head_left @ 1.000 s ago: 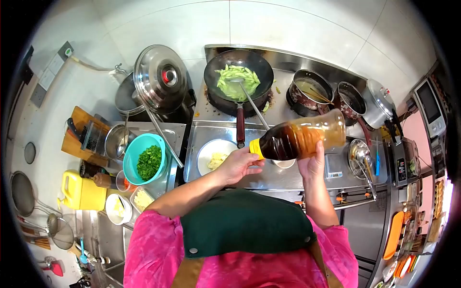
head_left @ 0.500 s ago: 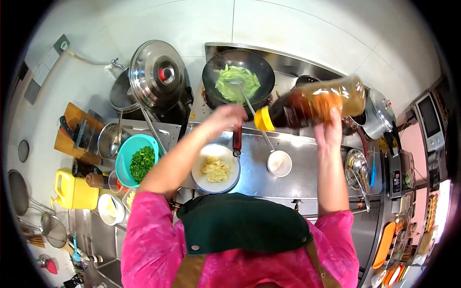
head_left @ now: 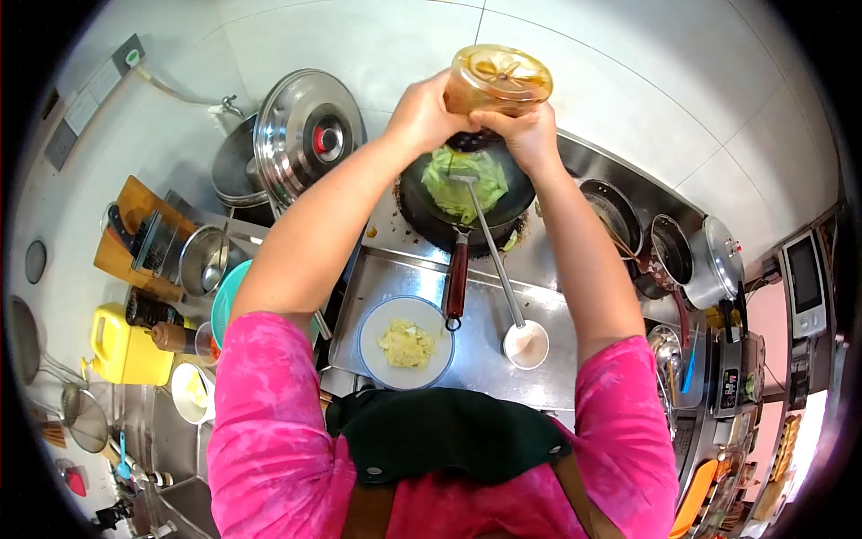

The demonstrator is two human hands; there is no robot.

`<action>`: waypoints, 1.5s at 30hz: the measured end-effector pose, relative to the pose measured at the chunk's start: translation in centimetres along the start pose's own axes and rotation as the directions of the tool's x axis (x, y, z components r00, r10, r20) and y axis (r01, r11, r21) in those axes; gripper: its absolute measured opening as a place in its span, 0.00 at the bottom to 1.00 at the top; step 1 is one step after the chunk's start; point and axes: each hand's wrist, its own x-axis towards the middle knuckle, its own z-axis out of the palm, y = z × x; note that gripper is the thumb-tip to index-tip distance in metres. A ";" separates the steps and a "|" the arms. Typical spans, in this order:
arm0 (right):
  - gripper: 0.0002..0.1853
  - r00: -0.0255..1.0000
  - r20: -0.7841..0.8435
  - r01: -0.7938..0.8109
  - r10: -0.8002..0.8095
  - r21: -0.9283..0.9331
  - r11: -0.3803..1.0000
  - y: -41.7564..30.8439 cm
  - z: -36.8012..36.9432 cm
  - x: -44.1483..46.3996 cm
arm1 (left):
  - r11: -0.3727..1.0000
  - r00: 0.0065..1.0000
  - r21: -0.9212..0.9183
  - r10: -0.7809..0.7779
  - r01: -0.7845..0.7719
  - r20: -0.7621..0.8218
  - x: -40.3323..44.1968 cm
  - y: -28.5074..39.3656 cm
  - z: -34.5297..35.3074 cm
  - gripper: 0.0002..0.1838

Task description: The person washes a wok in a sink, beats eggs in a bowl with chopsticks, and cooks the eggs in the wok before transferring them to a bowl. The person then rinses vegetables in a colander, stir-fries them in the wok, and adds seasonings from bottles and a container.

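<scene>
Both hands hold a large bottle (head_left: 500,76) of dark liquid upside down above the wok (head_left: 416,189), its base toward me and its neck hidden. My left hand (head_left: 431,112) wraps its left side, and my right hand (head_left: 523,133) grips its right side. Green vegetable pieces (head_left: 464,184) lie in the wok with a long-handled ladle (head_left: 492,242) resting on them. The ladle's handle end reaches a small white bowl (head_left: 526,347). Nearer to me, a plate (head_left: 370,346) holds a pale yellow food (head_left: 406,344).
At left stand a large lidded pot (head_left: 310,135), a metal bowl (head_left: 203,260), a partly hidden turquoise bowl (head_left: 222,305) and a yellow jug (head_left: 130,349). Two dark pans (head_left: 612,211) and a silver pot (head_left: 714,262) are at right. A tiled wall rises behind.
The bottle has moved up and left over the wok and tipped base-up. My left hand has risen from beside the wok handle to the bottle. The view has shifted.
</scene>
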 end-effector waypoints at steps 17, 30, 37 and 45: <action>0.29 0.953 -0.235 0.261 -0.192 0.311 0.914 -9.7 -5.3 -2.9 | 0.849 0.985 -0.508 -0.073 0.144 0.156 1.9 2.6 1.1 0.51; 0.31 0.943 0.272 -0.170 0.191 -0.100 0.980 -12.5 10.5 -12.3 | 0.812 0.966 -0.530 0.160 -0.246 -0.203 -17.6 8.7 -8.5 0.64; 0.36 0.758 -0.054 -0.039 0.650 -0.999 -0.038 -3.6 2.7 -17.6 | 0.775 0.647 0.625 0.432 0.089 -0.628 -24.8 5.6 -23.5 0.46; 0.20 0.677 -0.170 -0.375 0.716 -0.917 0.137 -4.0 -4.7 -21.8 | 0.745 0.643 0.526 0.174 0.409 -0.746 -30.8 -3.5 -38.0 0.35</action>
